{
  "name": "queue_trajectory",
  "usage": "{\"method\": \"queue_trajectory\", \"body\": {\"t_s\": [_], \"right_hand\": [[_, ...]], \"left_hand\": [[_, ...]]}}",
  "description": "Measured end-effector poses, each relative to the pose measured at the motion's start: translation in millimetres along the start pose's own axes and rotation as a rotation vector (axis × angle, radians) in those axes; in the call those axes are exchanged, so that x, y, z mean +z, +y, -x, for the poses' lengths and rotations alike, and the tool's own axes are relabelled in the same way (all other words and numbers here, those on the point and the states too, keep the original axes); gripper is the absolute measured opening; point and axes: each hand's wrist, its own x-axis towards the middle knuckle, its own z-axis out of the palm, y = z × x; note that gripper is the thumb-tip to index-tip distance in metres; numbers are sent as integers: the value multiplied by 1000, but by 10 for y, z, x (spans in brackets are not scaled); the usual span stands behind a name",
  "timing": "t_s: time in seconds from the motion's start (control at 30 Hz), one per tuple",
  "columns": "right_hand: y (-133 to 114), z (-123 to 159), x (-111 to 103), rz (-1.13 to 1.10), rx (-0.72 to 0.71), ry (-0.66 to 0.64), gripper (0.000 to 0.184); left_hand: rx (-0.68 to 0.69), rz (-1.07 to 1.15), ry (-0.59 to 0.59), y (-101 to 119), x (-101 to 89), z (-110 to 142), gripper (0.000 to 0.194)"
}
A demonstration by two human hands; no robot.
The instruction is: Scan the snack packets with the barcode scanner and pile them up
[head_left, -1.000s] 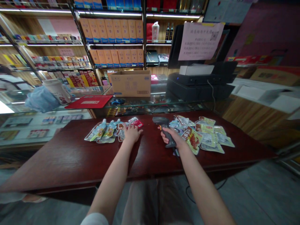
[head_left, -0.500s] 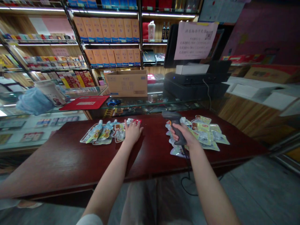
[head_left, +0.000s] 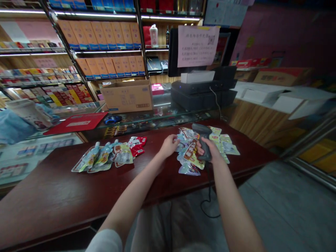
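Note:
My right hand (head_left: 209,148) is wrapped round the handle of a dark grey barcode scanner (head_left: 202,130), held over the right-hand pile of snack packets. Curled at the left edge of that pile, my left hand (head_left: 169,145) has its fingertips closed on the pale blue end of a spouted pouch (head_left: 180,142). A brown-and-yellow snack packet (head_left: 193,153) lies on top, just below the scanner. Nearer me is a purple-tinted pouch (head_left: 189,169). Farther left lie spouted pouches (head_left: 105,156), a pale green packet (head_left: 123,154) and red packets (head_left: 137,145).
The dark red wooden table (head_left: 65,189) meets a glass counter carrying an open cardboard box (head_left: 126,98), a red folder (head_left: 76,122) and a mouse (head_left: 112,119). Behind the right pile stands a monitor (head_left: 173,52). The scanner's cable (head_left: 209,190) hangs over the front edge.
My left hand has left the red packets and moved right to the other pile. A brown-and-yellow packet now shows on that pile. The scanner remains in my right hand; the view has turned right.

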Motion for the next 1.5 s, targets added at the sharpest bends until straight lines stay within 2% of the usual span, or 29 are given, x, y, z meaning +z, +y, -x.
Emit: {"method": "queue_trajectory", "body": {"t_s": [0.13, 0.23, 0.4, 0.53, 0.73, 0.83, 0.93, 1.07, 1.23, 1.33, 1.5], "right_hand": [[34, -26, -75, -73, -31, 21, 37], [64, -19, -93, -91, -33, 32, 38], [97, 13, -131, -81, -44, 61, 39], [118, 47, -151, -86, -58, 56, 37], [132, 60, -140, -88, -62, 80, 37], [125, 68, -134, -82, -49, 83, 37], [114, 80, -125, -81, -39, 81, 38], [100, 92, -104, -73, -35, 94, 41], [86, 111, -84, -43, -29, 92, 41], [82, 112, -92, -36, -31, 77, 39], [81, 75, -76, -51, 9, 23, 37]], "left_hand": [[-181, -62, -21, 103, 255, -304, 31], [-240, -100, -45, 114, 386, -442, 38], [-305, -207, -94, 152, 463, -525, 43], [-326, -265, -80, 145, 497, -546, 47], [-387, 67, 45, -109, 610, -614, 21], [-406, 172, 99, -198, 606, -639, 12], [-426, 314, 145, -210, 536, -644, 10], [-451, 514, 135, -181, 416, -615, 5], [-454, 688, 167, -139, 210, -499, 32], [-408, 796, 223, -113, -21, -373, 42], [-216, 927, 274, -153, -526, -77, 51]]}}
